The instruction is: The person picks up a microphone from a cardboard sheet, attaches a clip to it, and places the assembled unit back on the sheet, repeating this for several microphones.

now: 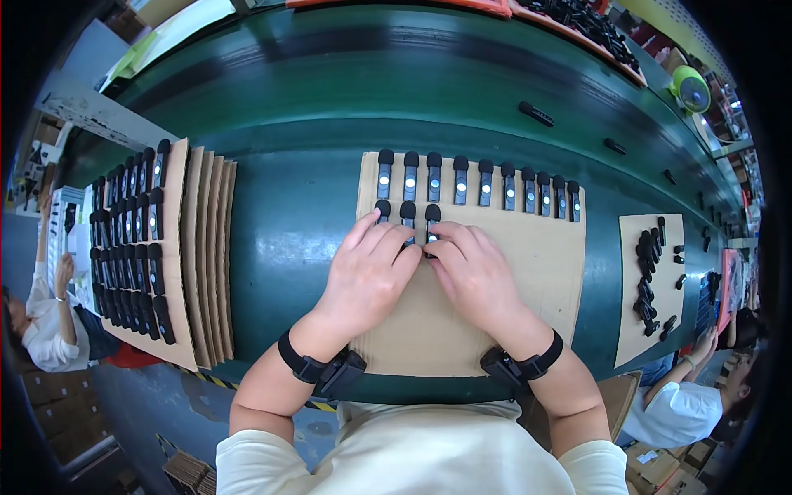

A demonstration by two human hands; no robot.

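The right hand (477, 268) pinches a foam-topped lapel microphone (433, 213); whether the left hand (367, 276) clamps anything is unclear, and overreaching fingertips could skew the microphone row (485, 186) just beyond.

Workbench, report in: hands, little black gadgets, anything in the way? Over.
Left hand at two black gadgets, right hand at a third. Ten more gadgets lined up above, on cardboard sheet. Fingers partly hide the lower three.
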